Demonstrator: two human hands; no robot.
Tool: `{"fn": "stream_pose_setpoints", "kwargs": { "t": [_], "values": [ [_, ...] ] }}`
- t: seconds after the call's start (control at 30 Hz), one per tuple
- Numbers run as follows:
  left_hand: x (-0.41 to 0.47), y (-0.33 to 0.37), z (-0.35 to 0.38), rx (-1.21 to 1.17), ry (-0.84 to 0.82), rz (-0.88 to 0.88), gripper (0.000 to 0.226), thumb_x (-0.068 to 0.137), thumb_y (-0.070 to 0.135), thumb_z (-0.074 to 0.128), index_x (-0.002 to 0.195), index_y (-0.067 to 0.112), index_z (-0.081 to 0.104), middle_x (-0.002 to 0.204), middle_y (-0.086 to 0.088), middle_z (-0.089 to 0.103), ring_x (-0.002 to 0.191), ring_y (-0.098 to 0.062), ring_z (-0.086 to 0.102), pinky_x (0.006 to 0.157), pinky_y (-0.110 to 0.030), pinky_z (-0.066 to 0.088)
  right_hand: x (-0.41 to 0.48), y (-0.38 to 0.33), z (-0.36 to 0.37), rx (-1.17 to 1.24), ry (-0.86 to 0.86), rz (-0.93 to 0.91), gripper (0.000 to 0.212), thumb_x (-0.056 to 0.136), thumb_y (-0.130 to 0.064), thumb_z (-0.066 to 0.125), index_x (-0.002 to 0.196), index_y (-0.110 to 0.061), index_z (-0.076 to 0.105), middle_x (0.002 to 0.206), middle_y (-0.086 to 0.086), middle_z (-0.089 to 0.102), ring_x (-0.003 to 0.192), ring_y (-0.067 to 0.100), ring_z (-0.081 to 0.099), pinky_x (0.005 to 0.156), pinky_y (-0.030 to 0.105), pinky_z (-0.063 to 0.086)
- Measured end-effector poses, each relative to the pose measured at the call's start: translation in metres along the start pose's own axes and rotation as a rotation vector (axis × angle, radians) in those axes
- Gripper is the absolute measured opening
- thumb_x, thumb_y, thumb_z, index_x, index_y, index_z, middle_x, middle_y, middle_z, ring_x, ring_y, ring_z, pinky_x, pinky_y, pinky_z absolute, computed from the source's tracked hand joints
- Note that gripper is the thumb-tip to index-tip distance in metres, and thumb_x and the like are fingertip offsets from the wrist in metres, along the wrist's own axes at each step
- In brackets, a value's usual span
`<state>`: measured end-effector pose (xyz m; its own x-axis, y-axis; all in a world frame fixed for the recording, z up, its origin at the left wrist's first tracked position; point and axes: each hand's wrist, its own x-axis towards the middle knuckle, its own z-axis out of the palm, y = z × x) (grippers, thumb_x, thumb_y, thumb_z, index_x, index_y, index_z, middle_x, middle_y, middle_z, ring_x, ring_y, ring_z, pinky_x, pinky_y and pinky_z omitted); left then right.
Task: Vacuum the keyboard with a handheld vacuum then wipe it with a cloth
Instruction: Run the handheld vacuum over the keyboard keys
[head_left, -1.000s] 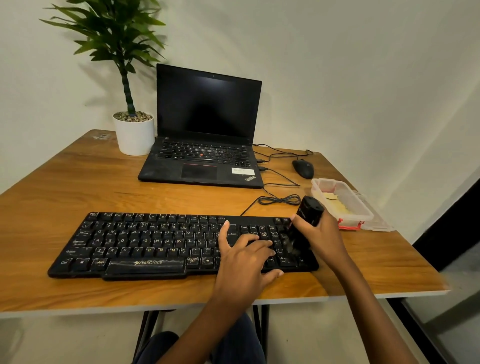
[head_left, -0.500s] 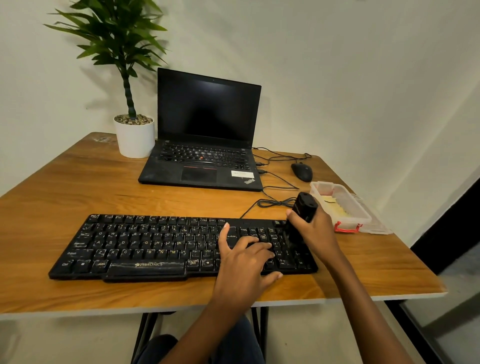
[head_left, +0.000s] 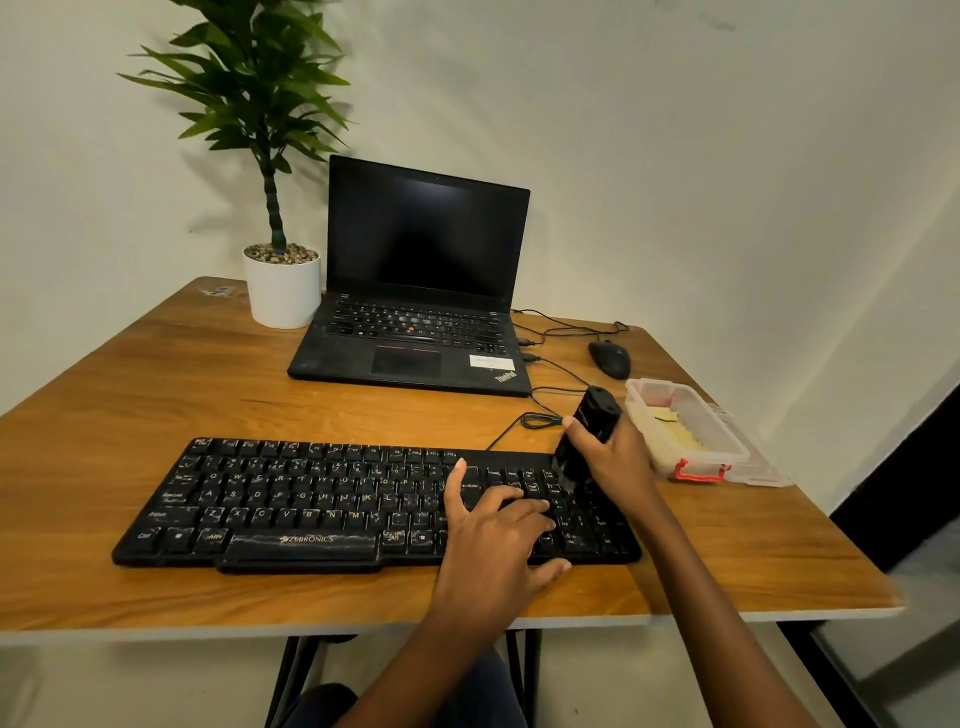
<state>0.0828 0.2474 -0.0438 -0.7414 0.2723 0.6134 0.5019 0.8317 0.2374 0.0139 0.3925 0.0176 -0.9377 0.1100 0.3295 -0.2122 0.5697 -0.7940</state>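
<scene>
A black keyboard (head_left: 311, 499) lies across the near part of the wooden table (head_left: 130, 395). My right hand (head_left: 621, 462) grips a small black handheld vacuum (head_left: 589, 431), tilted, with its nozzle down on the keys at the keyboard's top right corner. My left hand (head_left: 493, 540) rests flat on the keys right of centre, fingers spread, holding the keyboard down. No cloth is clearly in view.
An open black laptop (head_left: 421, 291) stands behind the keyboard, with a potted plant (head_left: 280, 280) to its left. A black mouse (head_left: 610, 358) and cables lie at the back right. A clear plastic box (head_left: 685, 431) with a red latch sits by the right edge.
My right hand has slid the vacuum from the keyboard's lower right keys toward its top right corner. The left hand has stayed in place.
</scene>
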Motion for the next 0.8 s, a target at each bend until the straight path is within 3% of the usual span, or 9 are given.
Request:
{"fn": "stream_pose_setpoints", "kwargs": {
  "t": [0.27, 0.4, 0.63, 0.8],
  "values": [
    [-0.001, 0.001, 0.001, 0.011, 0.017, -0.007, 0.036, 0.059, 0.061, 0.075, 0.082, 0.034, 0.073, 0.095, 0.019, 0.069, 0.099, -0.007, 0.062, 0.105, -0.057, 0.012, -0.042, 0.000, -0.023, 0.117, -0.039, 0.044, 0.010, 0.085, -0.018, 0.063, 0.085, -0.021, 0.054, 0.084, 0.000, 0.063, 0.080, 0.012, 0.061, 0.068, 0.028, 0.050],
    [-0.001, 0.001, 0.000, 0.010, 0.019, -0.017, 0.035, 0.060, 0.061, 0.074, 0.082, 0.034, 0.073, 0.091, 0.020, 0.065, 0.095, -0.006, 0.060, 0.106, -0.057, 0.013, -0.043, -0.005, -0.027, 0.071, -0.102, 0.027, 0.013, 0.085, -0.019, 0.063, 0.083, -0.027, 0.052, 0.084, -0.005, 0.061, 0.080, 0.005, 0.058, 0.066, 0.023, 0.048],
    [-0.001, 0.002, -0.002, 0.015, 0.012, -0.009, 0.036, 0.059, 0.062, 0.074, 0.082, 0.035, 0.073, 0.088, 0.021, 0.064, 0.093, -0.004, 0.060, 0.108, -0.053, 0.010, -0.006, 0.000, 0.000, -0.050, 0.030, -0.037, 0.019, 0.087, -0.030, 0.060, 0.098, -0.021, 0.047, 0.082, -0.008, 0.055, 0.074, 0.000, 0.051, 0.063, 0.016, 0.041],
    [-0.001, 0.002, -0.002, 0.012, 0.029, -0.019, 0.036, 0.063, 0.061, 0.070, 0.085, 0.033, 0.073, 0.089, 0.021, 0.065, 0.094, -0.004, 0.060, 0.109, -0.053, 0.009, -0.017, 0.004, -0.001, -0.018, 0.063, -0.054, 0.019, 0.086, -0.029, 0.062, 0.097, -0.020, 0.049, 0.080, -0.009, 0.056, 0.074, 0.005, 0.055, 0.065, 0.023, 0.046]
  ]
}}
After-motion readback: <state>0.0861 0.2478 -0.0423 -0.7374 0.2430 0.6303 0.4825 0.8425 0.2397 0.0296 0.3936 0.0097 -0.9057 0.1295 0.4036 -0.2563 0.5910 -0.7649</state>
